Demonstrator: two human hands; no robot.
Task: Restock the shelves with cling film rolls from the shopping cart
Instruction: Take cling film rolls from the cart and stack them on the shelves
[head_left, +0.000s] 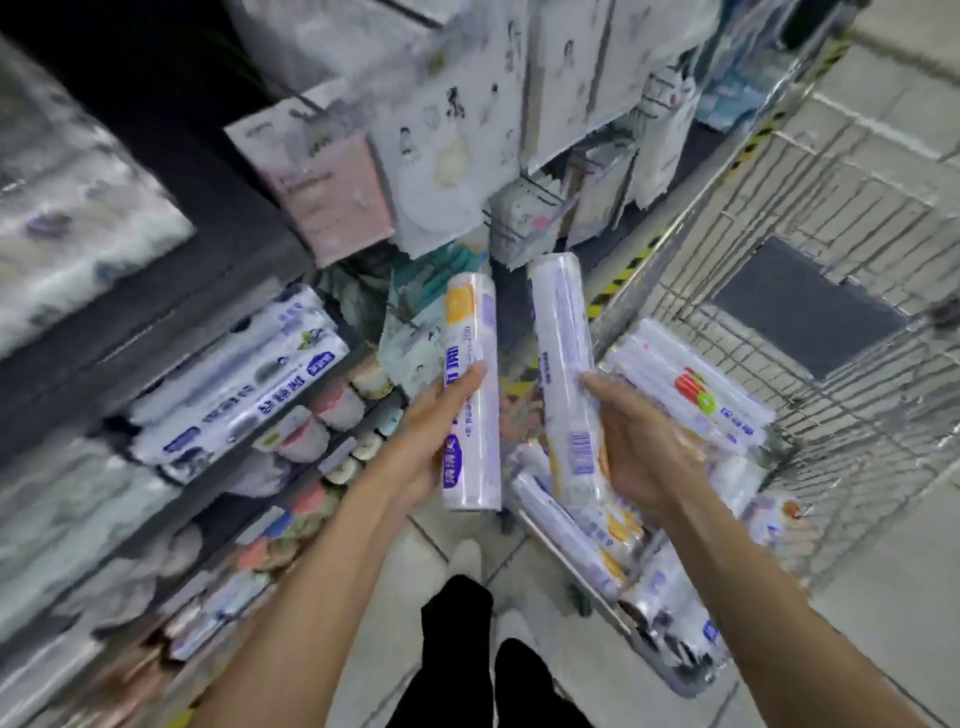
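Observation:
My left hand (434, 436) grips a white cling film roll (475, 343) with an orange picture and blue lettering, held upright between shelf and cart. My right hand (639, 447) grips a second white roll (563, 332), barcode side toward me, also upright. Both rolls hang over the floor just left of the wire shopping cart (810, 218). More cling film rolls (696, 387) lie in the cart's near corner. On the shelf (171, 306) at the left, stacked rolls (244, 384) lie on their sides.
Hanging packets and cloths (447, 156) crowd the rack above the rolls. Small cups and packs (332, 415) fill the lower shelves at the left. Pale floor tiles (415, 613) run between shelf and cart, with my dark trouser legs (457, 623) below.

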